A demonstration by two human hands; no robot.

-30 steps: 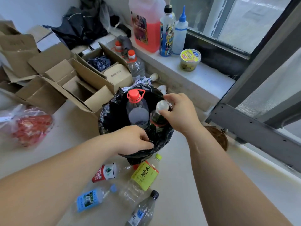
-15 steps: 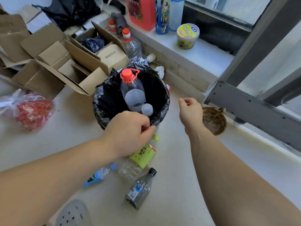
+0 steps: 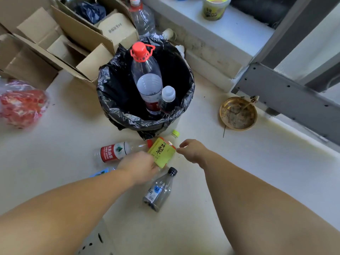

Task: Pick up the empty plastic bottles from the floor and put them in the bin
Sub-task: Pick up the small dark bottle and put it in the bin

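Note:
The bin [image 3: 117, 111], lined with a black bag, holds a large clear bottle with a red cap [image 3: 145, 78] and a small white-capped bottle [image 3: 167, 98]. On the floor in front lie a red-label bottle [image 3: 114, 150], a yellow-label bottle [image 3: 161, 151], a dark-capped clear bottle [image 3: 159, 190] and a blue-label bottle [image 3: 100, 173], which my left arm mostly hides. My left hand [image 3: 139, 167] rests on the lower end of the yellow-label bottle, its fingers hidden. My right hand [image 3: 192, 150] hovers at that bottle's right edge, fingers loosely curled and holding nothing.
Open cardboard boxes [image 3: 60, 39] stand left of and behind the bin. A red plastic bag [image 3: 20, 103] lies at the far left. A brass dish [image 3: 238, 113] sits on the floor to the right, below a grey metal frame [image 3: 287, 96]. A windowsill [image 3: 237, 32] carries a cup.
My right hand let the small white-capped bottle go into the bin and dropped to the floor. My left hand left the bin's rim and came down onto the yellow-label bottle.

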